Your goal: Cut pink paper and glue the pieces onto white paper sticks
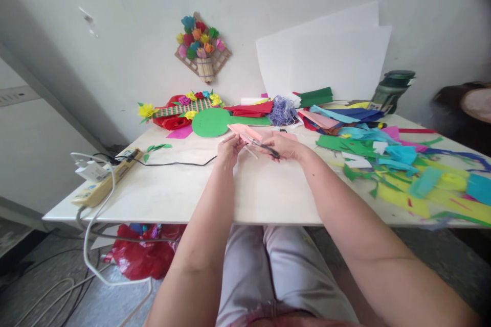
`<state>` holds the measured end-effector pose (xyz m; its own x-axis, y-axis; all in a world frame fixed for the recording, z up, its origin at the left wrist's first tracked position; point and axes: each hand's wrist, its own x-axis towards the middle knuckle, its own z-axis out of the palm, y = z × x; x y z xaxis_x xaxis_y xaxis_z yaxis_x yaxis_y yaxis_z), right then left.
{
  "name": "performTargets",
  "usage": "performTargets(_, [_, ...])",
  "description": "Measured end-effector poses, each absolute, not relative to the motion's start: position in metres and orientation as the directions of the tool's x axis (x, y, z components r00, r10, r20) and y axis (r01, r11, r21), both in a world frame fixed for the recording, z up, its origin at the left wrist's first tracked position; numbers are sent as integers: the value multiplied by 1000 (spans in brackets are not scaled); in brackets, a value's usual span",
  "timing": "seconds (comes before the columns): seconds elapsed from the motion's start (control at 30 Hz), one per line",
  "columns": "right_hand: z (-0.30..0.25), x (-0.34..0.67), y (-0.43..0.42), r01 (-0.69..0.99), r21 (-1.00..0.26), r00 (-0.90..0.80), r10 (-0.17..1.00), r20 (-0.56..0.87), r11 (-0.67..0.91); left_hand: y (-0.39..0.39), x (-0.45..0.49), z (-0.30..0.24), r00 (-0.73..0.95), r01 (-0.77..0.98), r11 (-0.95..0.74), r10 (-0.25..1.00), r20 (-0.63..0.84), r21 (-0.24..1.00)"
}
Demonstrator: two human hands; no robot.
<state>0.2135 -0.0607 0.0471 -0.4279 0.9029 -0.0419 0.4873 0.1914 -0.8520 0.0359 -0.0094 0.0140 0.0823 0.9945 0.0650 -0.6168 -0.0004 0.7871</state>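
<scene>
My left hand [229,149] pinches a folded piece of pink paper [244,132] above the white table [192,189]. My right hand [287,147] grips small black-handled scissors [265,147], whose blades point left into the pink paper. Both hands hover over the table's middle, close together. A thin pale strip hangs near the scissors under the paper.
Scraps of green, blue, yellow and pink paper [402,163] cover the table's right side. A green paper disc [210,122], paper flowers [184,107], purple shreds [283,111] and white sheets [326,61] sit at the back. A power strip [103,181] with cables lies left. A red bag [141,253] is underneath.
</scene>
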Motion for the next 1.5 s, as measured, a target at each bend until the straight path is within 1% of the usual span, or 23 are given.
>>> performTargets(0.23, [48,211,-62,510,-828,-430,903,-13,231,-9,36,13,84,-606,-4,994,69,795])
performTargets(0.4, [45,212,-59,489,-822,-457,888,43,292,-7,36,11,89,-605,-5,993,74,796])
performTargets(0.83, [37,217,-49,472,-794,-491,862,125,384,-10,35,13,79,-605,-4,995,65,796])
performTargets(0.97, [39,216,-51,468,-809,-480,871,106,356,-10,36,14,84,-606,8,995,54,795])
performTargets(1.23, [41,213,-55,476,-849,-432,902,2,230,-8,35,12,103,-603,-2,991,80,797])
performTargets(1.5, [40,211,-56,497,-845,-404,914,-23,199,-8,36,8,117,-603,13,990,73,798])
